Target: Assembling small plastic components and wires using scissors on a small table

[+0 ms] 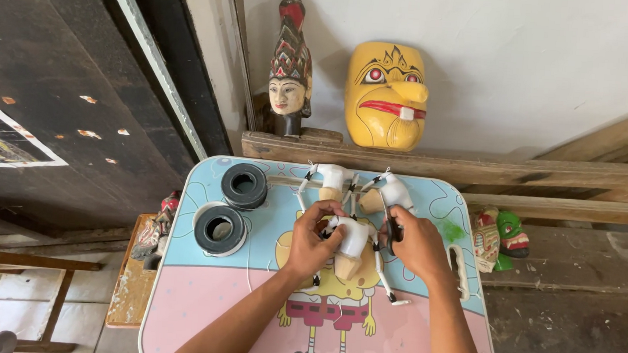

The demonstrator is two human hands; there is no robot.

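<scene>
A small puppet body (351, 239), a wooden torso painted white above with bare tan wood at its lower tip, sits between two hands over the middle of a child's lap table (180, 292). The left hand (311, 241) curls its fingers around the white upper part, closed on it from the side. The right hand (416, 243) presses against the opposite side and appears to pinch a small dark tool or part against the body; what that piece is cannot be made out. Thin white jointed arms (383, 273) dangle from the shoulders, one reaching down toward the table's near edge. The torso looks light, rigid and carved from wood, so it should bear a firm squeeze on its thick middle, while the stick arms and their string joints look fragile and liable to snap or tangle if pulled. The white paint may be smooth and somewhat slippery. Two more unfinished white puppet bodies (361, 187) lie near the table's far edge. Two black rolls of tape (232, 208) rest near the far left corner. The tabletop is pale blue and pink with a cartoon print. Beyond it, on a wooden ledge (550, 173) against the wall, stand a carved puppet head (290, 68) and a yellow mask (387, 94). Small coloured masks (500, 237) lie off the right edge.
</scene>
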